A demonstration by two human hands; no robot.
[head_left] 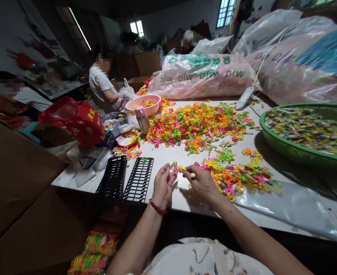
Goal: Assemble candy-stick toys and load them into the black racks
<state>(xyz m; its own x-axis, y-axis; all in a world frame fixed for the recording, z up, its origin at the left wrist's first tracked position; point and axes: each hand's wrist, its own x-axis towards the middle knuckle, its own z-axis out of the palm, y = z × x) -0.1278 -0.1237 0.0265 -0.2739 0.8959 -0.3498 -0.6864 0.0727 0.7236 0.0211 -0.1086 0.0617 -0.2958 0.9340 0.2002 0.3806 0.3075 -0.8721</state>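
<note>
My left hand [163, 185], with a red bead bracelet at the wrist, and my right hand [201, 181] meet over the near edge of the white table [168, 156]. Both pinch a small bright plastic piece [178, 167] between their fingertips. The right hand also keeps a small yellowish piece [193, 176] against its fingers. Just right of the right hand lies a small heap of colourful plastic pieces [237, 173]. A much larger heap [194, 122] covers the middle of the table. Two black plastic racks [128, 178] lie flat to the left of my left hand.
A green basket [300, 152] of small items stands at right. A pink basin [145, 104], a metal flask [142, 119] and a red bag [76, 118] stand at left. Big filled plastic sacks [205, 76] line the back. Other people sit at the far left and behind.
</note>
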